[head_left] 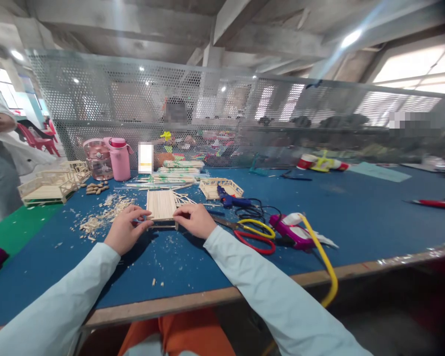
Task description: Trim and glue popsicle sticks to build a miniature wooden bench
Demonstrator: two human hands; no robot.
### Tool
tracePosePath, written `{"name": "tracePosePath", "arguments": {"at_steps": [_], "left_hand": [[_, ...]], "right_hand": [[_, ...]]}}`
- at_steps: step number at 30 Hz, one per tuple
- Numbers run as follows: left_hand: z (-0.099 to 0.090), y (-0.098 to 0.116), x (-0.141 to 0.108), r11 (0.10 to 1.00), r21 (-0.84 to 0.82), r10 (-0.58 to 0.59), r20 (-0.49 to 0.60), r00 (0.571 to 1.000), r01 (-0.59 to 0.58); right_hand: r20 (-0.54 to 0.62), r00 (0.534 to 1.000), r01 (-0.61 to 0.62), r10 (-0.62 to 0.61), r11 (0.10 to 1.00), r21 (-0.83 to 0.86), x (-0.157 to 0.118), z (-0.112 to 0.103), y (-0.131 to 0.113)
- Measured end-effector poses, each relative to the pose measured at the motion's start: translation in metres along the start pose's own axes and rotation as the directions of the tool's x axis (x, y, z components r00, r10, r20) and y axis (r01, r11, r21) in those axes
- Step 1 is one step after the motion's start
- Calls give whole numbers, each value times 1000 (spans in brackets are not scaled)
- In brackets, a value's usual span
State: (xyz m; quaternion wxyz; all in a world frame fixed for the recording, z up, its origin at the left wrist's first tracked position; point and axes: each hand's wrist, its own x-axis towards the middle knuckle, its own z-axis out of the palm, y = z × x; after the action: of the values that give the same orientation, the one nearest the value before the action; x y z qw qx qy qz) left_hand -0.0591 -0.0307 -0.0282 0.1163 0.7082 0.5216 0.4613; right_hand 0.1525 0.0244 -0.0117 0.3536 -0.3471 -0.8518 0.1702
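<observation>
Pinching, left hand (128, 230): the thumb and forefinger are closing around the near left corner of a small stick platform (161, 204), the other fingers curling loosely.
Pinching, right hand (196, 220): the thumb and forefinger are meeting at the near right corner of the same piece, the palm facing inward.
Stick platform: its top of pale sticks, laid side by side, is sitting level between the hands, just above the blue tabletop (330, 212); whether its legs are touching down, I cannot tell.
Thin sticks (184, 199): they are fanning out at the platform's right edge; whether they are joined to it is unclear.
Wood chips (104, 217): they are lying scattered beyond the left hand, with brown peanut-shaped pieces (96, 188) resting behind them.
Stick bundles (180, 170): they are lying beyond the platform, near a pink bottle (120, 163).
Railed stick tray (208, 190): it is standing behind the right hand, a blue glue gun (233, 200) leaning across its near side.
Scissors (238, 228): they are lying right of the right hand, their yellow and red handles pointing toward a purple-and-white tool (294, 232).
Stick furniture (46, 189): it is standing at the far left.
Mesh screen (133, 99): it is rising along the far side of the table.
Another person (2, 173): they are standing at the left edge, only partly showing.
</observation>
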Motion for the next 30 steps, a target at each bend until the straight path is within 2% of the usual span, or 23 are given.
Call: {"name": "tracePosePath", "arguments": {"at_steps": [8, 20, 23, 27, 30], "left_hand": [[4, 0, 1, 995, 81, 67, -43, 997, -63], [4, -2, 2, 983, 144, 120, -37, 992, -114], [5, -4, 1, 983, 149, 118, -41, 992, -110], [6, -5, 1, 984, 148, 107, -64, 992, -97], [5, -4, 1, 985, 148, 99, -61, 993, -89]], "right_hand": [[7, 1000, -25, 25, 1000, 10, 0, 1, 1], [-39, 998, -40, 42, 998, 52, 0, 2, 2], [-43, 992, -114, 121, 984, 134, 1, 4, 3], [59, 954, -298, 295, 902, 313, 3, 7, 5], [99, 935, -351, 339, 863, 363, 3, 7, 6]]}}
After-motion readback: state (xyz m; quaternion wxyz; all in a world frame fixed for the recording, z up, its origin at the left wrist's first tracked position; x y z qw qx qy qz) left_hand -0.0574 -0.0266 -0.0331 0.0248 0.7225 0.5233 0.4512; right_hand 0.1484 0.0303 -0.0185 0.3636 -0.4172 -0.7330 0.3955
